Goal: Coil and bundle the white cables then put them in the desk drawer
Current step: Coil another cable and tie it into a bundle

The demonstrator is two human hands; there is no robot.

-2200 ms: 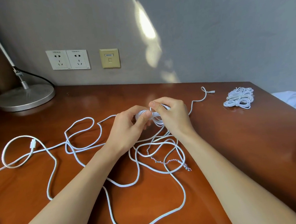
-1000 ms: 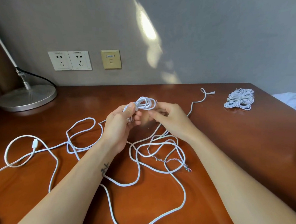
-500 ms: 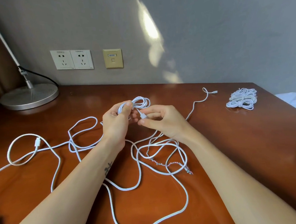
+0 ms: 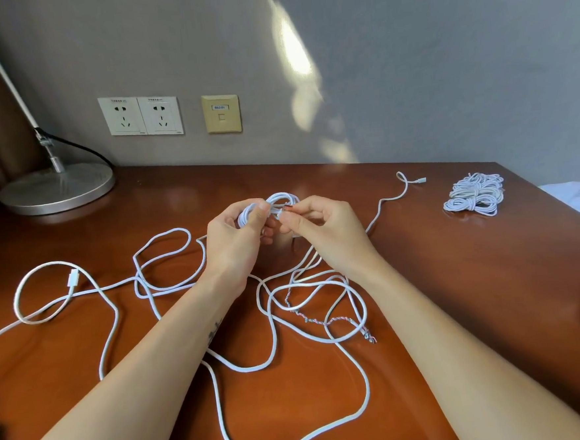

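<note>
The reddish-brown wooden desk (image 4: 492, 291) carried loose white cable (image 4: 274, 337) sprawled below and left of the fingers (image 4: 259, 214), a bundled cable coil (image 4: 474, 195) well right of them, and a round metal lamp base (image 4: 56, 188) far left.

Sunlit grey wall (image 4: 407, 57) with sockets (image 4: 140, 116) backs a brown desk (image 4: 492, 291) and lamp base (image 4: 56, 188).

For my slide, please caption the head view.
Left hand grips a cable coil, right hand pinches its end, above loose cables on a desk.
</note>
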